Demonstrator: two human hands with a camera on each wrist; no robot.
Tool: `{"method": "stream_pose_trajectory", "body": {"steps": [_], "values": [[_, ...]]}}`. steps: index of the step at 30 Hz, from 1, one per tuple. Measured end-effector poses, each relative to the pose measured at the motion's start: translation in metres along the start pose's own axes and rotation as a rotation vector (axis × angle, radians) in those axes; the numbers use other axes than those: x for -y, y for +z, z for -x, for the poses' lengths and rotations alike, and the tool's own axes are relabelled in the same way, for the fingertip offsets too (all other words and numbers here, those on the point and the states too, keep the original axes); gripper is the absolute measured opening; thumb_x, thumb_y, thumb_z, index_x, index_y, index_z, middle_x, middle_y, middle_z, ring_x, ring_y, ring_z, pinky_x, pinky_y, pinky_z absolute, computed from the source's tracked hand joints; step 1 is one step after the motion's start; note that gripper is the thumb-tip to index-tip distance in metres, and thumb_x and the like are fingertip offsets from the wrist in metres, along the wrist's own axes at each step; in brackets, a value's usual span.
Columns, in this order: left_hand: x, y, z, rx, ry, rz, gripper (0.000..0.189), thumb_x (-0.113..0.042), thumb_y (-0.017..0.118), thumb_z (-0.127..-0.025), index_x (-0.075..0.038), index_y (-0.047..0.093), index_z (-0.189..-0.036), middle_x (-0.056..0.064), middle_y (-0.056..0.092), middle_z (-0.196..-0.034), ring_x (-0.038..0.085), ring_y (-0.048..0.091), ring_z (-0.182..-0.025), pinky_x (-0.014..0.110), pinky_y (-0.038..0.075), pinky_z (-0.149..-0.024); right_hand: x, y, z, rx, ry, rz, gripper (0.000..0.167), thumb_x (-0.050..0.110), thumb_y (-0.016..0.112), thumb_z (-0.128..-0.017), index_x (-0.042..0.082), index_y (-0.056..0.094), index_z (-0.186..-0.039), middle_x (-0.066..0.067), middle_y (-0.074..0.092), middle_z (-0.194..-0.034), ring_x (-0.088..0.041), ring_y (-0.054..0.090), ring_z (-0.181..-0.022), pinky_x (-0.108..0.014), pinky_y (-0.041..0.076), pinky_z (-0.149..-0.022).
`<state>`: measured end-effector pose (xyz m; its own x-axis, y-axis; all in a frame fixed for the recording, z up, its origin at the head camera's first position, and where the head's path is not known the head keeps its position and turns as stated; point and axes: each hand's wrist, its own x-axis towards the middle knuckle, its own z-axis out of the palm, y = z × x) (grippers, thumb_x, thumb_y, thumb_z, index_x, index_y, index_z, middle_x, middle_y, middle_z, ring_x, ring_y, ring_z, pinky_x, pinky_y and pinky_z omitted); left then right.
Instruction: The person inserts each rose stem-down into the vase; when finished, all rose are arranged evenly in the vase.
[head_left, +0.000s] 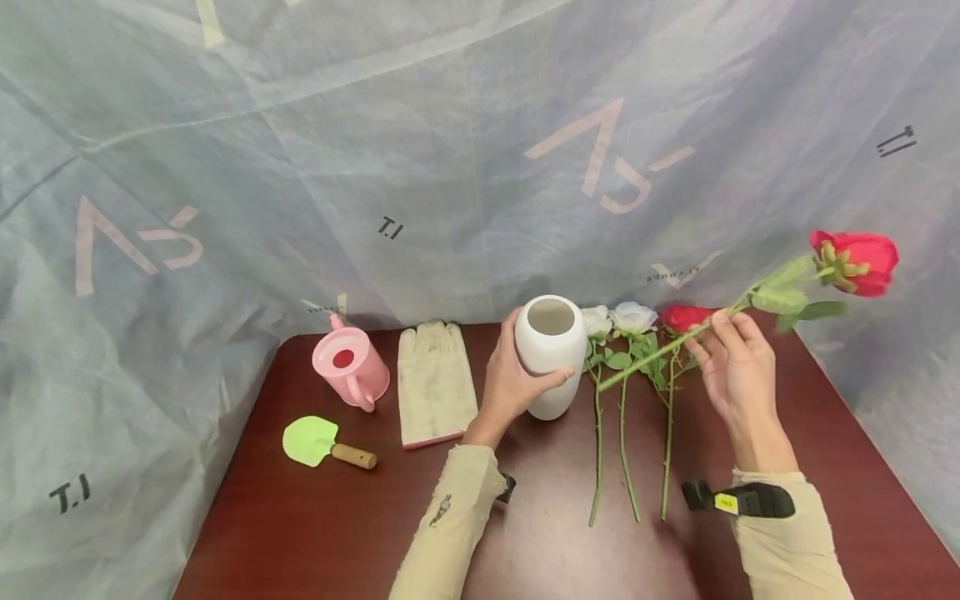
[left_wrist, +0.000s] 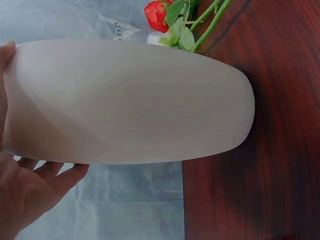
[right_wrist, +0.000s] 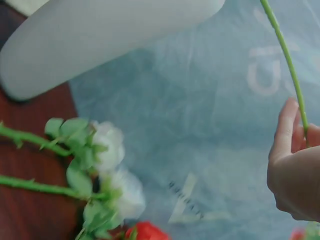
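My left hand [head_left: 517, 373] grips a white vase [head_left: 551, 358] around its side, fingers behind and thumb across the front. The vase stands upright on the table, its mouth facing up. In the left wrist view the vase [left_wrist: 130, 102] fills much of the frame. A red rose [head_left: 855, 262] is held by its green stem between the thumb and fingers of my right hand [head_left: 738, 375]. Its stem slants down to the left, the lower end near the vase's right side. In the right wrist view the stem [right_wrist: 287, 57] rises from my fingers [right_wrist: 286, 125].
Two white roses [head_left: 633, 318] and another red rose [head_left: 684, 317] lie right of the vase, stems toward me. To the left are a pale glove [head_left: 435, 387], a pink watering can [head_left: 348, 362] and a green trowel [head_left: 311, 440] on the dark table [head_left: 300, 533]. Grey cloth hangs behind.
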<state>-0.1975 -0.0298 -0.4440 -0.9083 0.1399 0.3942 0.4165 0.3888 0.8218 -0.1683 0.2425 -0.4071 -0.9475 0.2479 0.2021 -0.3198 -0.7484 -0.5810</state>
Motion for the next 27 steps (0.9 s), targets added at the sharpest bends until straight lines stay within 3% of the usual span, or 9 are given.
{"method": "stream_pose_trajectory", "body": {"steps": [5,12,18,27], "values": [[0.001,0.0,0.0,0.002,-0.006,0.003,0.099,-0.045,0.082,-0.064,-0.035,0.024,-0.144,-0.01,0.046,-0.129,0.009,0.05,-0.11,0.039,0.047,-0.084,-0.001,0.022,-0.009,-0.091,-0.036,-0.043,0.004,-0.003,0.054,-0.091,-0.004,0.052,-0.088,-0.011,0.052,-0.079,-0.024,0.061,-0.073,-0.032,0.054,-0.065],[0.001,0.002,-0.003,-0.003,-0.011,-0.016,0.1,-0.045,0.082,-0.063,-0.034,0.024,-0.143,-0.009,0.046,-0.128,0.011,0.051,-0.11,0.039,0.047,-0.083,-0.005,0.049,-0.025,-0.192,-0.093,-0.049,0.013,-0.004,0.063,-0.085,-0.004,0.051,-0.088,-0.012,0.052,-0.078,-0.025,0.061,-0.069,-0.033,0.054,-0.063],[0.001,0.002,-0.007,-0.003,-0.003,-0.019,0.099,-0.048,0.082,-0.063,-0.036,0.023,-0.142,-0.011,0.045,-0.128,0.008,0.05,-0.109,0.038,0.047,-0.084,-0.013,0.064,-0.034,-0.182,-0.135,0.024,0.012,-0.004,0.064,-0.084,-0.004,0.053,-0.089,-0.011,0.051,-0.08,-0.024,0.061,-0.069,-0.034,0.054,-0.063],[0.002,0.001,-0.009,-0.006,0.01,-0.022,0.099,-0.047,0.082,-0.063,-0.034,0.024,-0.142,-0.01,0.046,-0.129,0.007,0.049,-0.109,0.036,0.046,-0.086,-0.021,0.076,-0.036,-0.148,-0.19,0.222,0.016,-0.002,0.067,-0.083,-0.005,0.057,-0.095,-0.014,0.055,-0.086,-0.025,0.061,-0.073,-0.032,0.054,-0.06]]}}
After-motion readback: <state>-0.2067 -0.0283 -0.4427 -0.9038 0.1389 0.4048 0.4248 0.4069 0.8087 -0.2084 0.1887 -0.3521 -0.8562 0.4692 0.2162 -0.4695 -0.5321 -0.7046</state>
